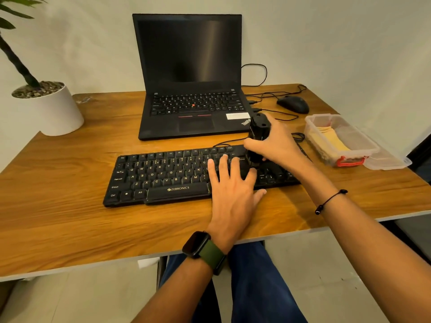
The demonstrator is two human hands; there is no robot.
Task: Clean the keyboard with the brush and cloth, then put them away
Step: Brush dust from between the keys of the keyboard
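A black Zebronics keyboard (163, 176) lies across the middle of the wooden desk (58, 206). My right hand (275, 141) grips a black brush (257, 134) held upright, its lower end down on the keys at the keyboard's right part. My left hand (231, 183) rests flat with spread fingers on the keys just left of the brush. A yellow cloth (331, 138) lies folded in a clear plastic box (312, 122) at the right side of the desk.
An open black laptop (191, 89) stands behind the keyboard, with a black mouse (293, 104) and cables to its right. The box lid (387, 159) lies beside the box. A white plant pot (49, 108) sits at the back left corner.
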